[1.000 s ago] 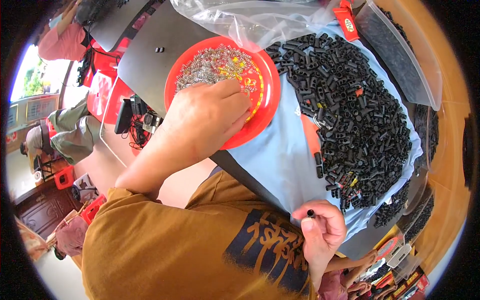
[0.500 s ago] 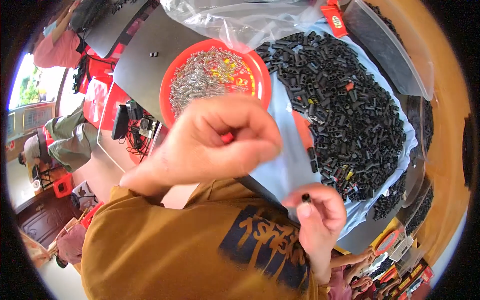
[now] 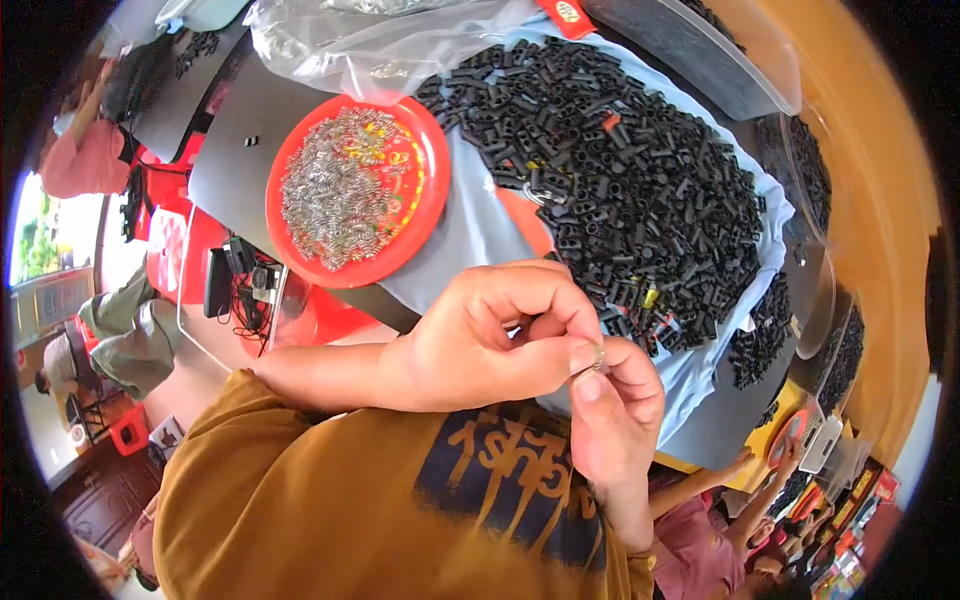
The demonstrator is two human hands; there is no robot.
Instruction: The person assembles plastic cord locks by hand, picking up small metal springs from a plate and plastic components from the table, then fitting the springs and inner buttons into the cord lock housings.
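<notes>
My left hand (image 3: 505, 340) reaches in from the left, thumb and forefinger pinched on a small metal spring (image 3: 599, 357). Against those fingertips, my right hand (image 3: 622, 410) is closed too. The small black tube that showed between its thumb and finger a moment ago is now hidden by the fingers. Beyond my left hand stands a round red plate (image 3: 432, 200) heaped with loose silvery springs (image 3: 335, 190). Farther right, a broad pile of small black plastic parts (image 3: 640, 180) lies on a light blue cloth (image 3: 480, 205).
A clear plastic bag (image 3: 385, 45) lies at the far side, beside a red packet (image 3: 568, 16). Translucent bins (image 3: 700, 55) line the right. Cables and a black box (image 3: 217, 283) sit at the left. Other people work around, one at lower right (image 3: 700, 535).
My left hand has moved right and down, meeting my right hand at the fingertips. The view has shifted, so the plate and pile appear farther left. The black tube is no longer visible.
</notes>
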